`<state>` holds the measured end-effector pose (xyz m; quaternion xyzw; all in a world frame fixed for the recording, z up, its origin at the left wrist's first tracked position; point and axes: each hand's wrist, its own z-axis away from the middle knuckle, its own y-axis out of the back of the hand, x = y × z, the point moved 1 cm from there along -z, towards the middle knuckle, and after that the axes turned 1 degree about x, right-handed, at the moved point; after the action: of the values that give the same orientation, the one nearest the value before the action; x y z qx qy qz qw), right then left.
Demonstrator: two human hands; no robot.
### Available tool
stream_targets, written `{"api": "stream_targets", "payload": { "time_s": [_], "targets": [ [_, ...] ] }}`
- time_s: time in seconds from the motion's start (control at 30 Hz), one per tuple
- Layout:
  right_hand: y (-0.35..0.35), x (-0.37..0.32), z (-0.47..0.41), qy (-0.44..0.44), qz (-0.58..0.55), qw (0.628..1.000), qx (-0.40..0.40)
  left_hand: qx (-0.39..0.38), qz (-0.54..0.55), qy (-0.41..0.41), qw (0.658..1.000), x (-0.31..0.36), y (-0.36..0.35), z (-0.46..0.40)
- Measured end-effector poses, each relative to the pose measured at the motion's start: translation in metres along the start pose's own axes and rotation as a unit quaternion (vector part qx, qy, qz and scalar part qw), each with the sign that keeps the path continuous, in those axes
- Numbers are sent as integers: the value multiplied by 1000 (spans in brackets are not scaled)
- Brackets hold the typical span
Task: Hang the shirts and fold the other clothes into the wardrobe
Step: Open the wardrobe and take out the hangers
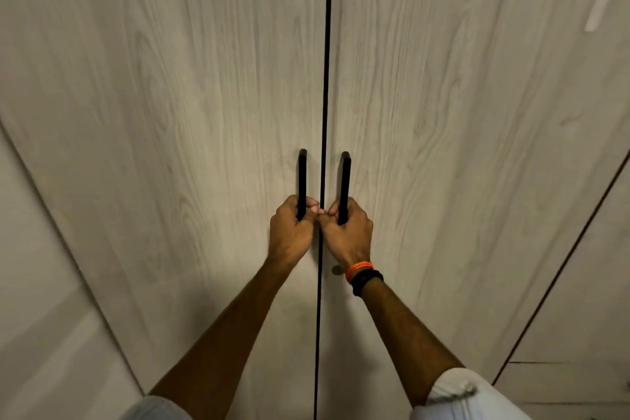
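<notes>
The wardrobe fills the view with two pale wood-grain doors, a left door and a right door, meeting at a dark centre seam. Each door carries a black vertical bar handle beside the seam. My left hand grips the lower end of the left handle. My right hand grips the lower end of the right handle; its wrist wears an orange band and a black band. Both doors look closed. No clothes are in view.
A plain pale wall panel borders the wardrobe on the left. On the right stands a further cabinet section with a dark gap and a horizontal seam low down. A small keyhole sits under the right handle.
</notes>
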<state>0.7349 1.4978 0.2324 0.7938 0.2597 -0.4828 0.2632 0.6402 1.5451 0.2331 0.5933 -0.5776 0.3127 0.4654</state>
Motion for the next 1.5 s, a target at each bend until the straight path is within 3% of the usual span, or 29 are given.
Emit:
{"api": "stream_targets", "payload": {
  "time_s": [0.2, 0.4, 0.83, 1.07, 1.3, 1.5],
  "targets": [
    [19, -12, 30, -11, 6, 1000, -15, -43, -16, 33, 998, 13, 6, 19],
    [60, -20, 70, 6, 3, 997, -79, 1, -31, 49, 998, 30, 8, 58],
    [155, -35, 155, -5, 0, 993, -117, 86, -74, 80, 990, 68, 84, 187],
    [197, -47, 188, -16, 39, 994, -105, 112, -91, 119, 982, 79, 133, 234],
    [216, -50, 206, -25, 62, 996, -59, 118, -203, 141, 962, 88, 150, 265],
    [216, -53, 210, -43, 74, 995, -58, 122, -186, 117, 968, 88, 157, 270]
  ]
}}
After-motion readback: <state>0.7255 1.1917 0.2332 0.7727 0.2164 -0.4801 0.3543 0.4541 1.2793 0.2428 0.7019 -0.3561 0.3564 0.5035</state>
